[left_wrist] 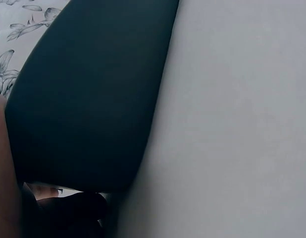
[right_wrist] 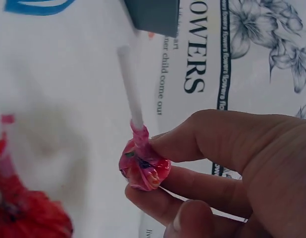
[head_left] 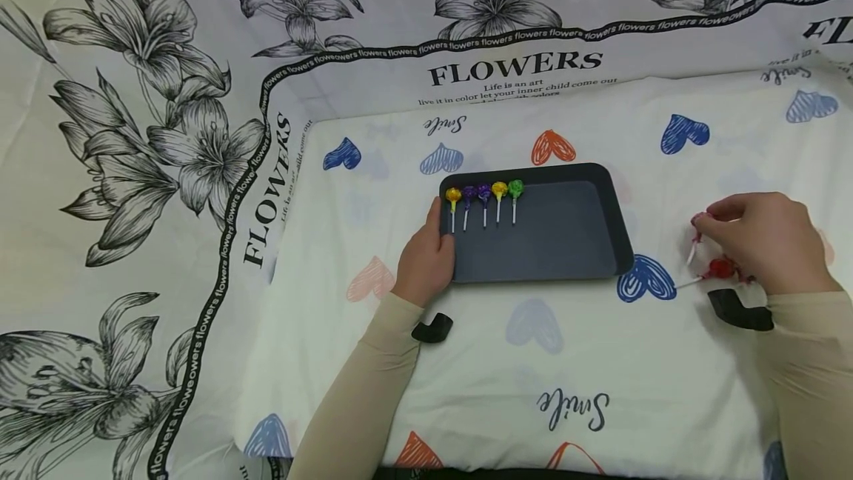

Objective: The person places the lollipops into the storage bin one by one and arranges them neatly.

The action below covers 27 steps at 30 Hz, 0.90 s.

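Note:
My left hand (head_left: 426, 261) grips the left rim of a dark grey rectangular tray (head_left: 540, 247), which looms large and dark in the left wrist view. Several wrapped lollipops stand in a row along the tray's back left, heads toward the far rim: yellow lollipops (head_left: 453, 195), purple lollipops (head_left: 484, 192) and a green lollipop (head_left: 516, 189). Right of the tray, my right hand (head_left: 766, 239) pinches a pink-wrapped lollipop (right_wrist: 143, 166) by its head between thumb and fingers, its white stick pointing away from the palm. Just below that hand lies a red lollipop (head_left: 722, 267) on the cloth.
Under the tray lies a white cloth (head_left: 480, 361) printed with hearts and the word Smile. A larger flower-printed cloth (head_left: 133, 184) spreads to the left and behind it. Black straps (head_left: 740, 311) show at both wrists.

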Tool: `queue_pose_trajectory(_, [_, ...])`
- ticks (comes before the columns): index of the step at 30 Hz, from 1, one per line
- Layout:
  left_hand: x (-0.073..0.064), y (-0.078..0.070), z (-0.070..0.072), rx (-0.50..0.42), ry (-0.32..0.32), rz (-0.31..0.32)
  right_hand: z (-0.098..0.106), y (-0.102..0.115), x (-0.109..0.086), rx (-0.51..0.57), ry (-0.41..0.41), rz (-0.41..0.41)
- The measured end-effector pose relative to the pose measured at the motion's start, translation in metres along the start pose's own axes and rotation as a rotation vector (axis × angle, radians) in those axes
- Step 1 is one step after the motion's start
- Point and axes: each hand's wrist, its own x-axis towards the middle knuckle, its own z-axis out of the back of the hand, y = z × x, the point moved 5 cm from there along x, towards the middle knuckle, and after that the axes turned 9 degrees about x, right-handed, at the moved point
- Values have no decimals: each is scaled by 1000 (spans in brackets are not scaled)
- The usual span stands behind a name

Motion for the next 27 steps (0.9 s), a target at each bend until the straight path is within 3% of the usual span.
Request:
queue_pose_trajectory(7, [-1, 1, 2, 4, -13, -14, 2, 17, 7, 8, -30, 81])
queue_pose_trajectory(19, [-1, 5, 1, 8, -16, -18, -12, 64, 16, 103, -87, 169])
queue_pose_trajectory(27, [0, 0, 2, 17, -18, -51, -23, 89, 24, 119, -64, 265])
